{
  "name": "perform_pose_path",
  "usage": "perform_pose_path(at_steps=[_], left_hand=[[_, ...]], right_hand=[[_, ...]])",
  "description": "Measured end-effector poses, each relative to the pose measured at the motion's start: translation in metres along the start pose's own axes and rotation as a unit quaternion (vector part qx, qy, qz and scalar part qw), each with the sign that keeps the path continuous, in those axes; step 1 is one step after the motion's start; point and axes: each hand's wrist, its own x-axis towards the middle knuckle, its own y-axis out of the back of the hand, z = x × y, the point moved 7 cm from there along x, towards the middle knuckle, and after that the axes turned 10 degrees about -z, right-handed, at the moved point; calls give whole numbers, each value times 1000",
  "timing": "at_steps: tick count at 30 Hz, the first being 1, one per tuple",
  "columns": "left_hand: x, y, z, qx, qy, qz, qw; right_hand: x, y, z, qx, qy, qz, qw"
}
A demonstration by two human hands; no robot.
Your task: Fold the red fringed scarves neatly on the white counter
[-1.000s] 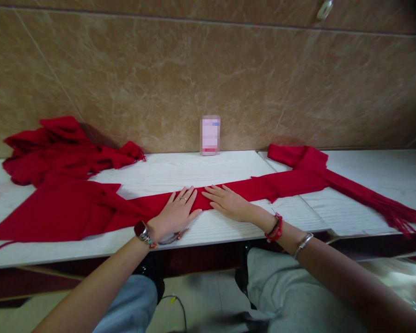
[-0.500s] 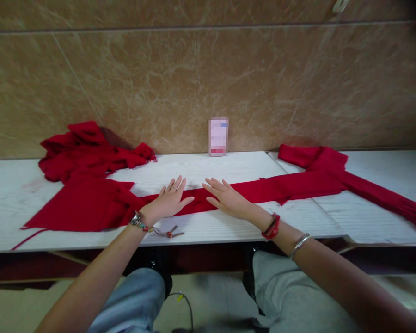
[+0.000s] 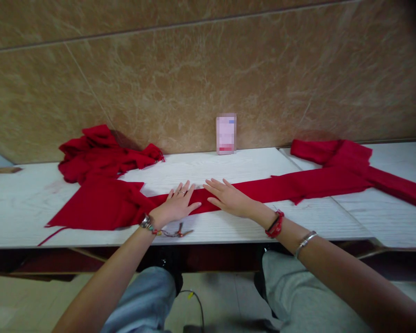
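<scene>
A long red cloth strip [image 3: 280, 187] runs across the white table [image 3: 201, 229], folded over itself at the right, with a narrower length trailing to the right edge. My left hand [image 3: 176, 202] lies palm down on the strip, fingers spread, a ring on one finger. Beside it, my right hand [image 3: 229, 198] rests flat on the same strip with its fingers apart; a small gap separates the hands. Left of them is a pointed, flat red piece [image 3: 93, 203]. Behind that piece sits a crumpled red cloth heap [image 3: 100, 155]. Neither hand grips anything.
A phone [image 3: 226, 134], its screen blurred, leans upright against the brown tiled wall [image 3: 180, 83] at the table's back. The person's legs and a thin cable [image 3: 201, 307] on the floor show below the front edge.
The view has tilted and shifted, so the table's contents appear farther right. My left hand has come slightly closer to my right hand, which stays on the strip.
</scene>
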Motion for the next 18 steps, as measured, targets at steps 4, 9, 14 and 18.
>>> perform_pose_path(at_steps=[4,9,14,18], left_hand=[[-6,4,-13,2,18,1,1000],[-11,-2,-32,-12,55,-22,998],[-13,-3,-30,-6,31,7,999],[-8,-5,-26,-1,7,14,1000]], right_hand=[[9,-2,-8,2,13,2,1000],[15,-13,-6,8,16,-45,999],[18,-7,-11,10,13,-19,1000],[19,-8,-22,0,30,-17,999]])
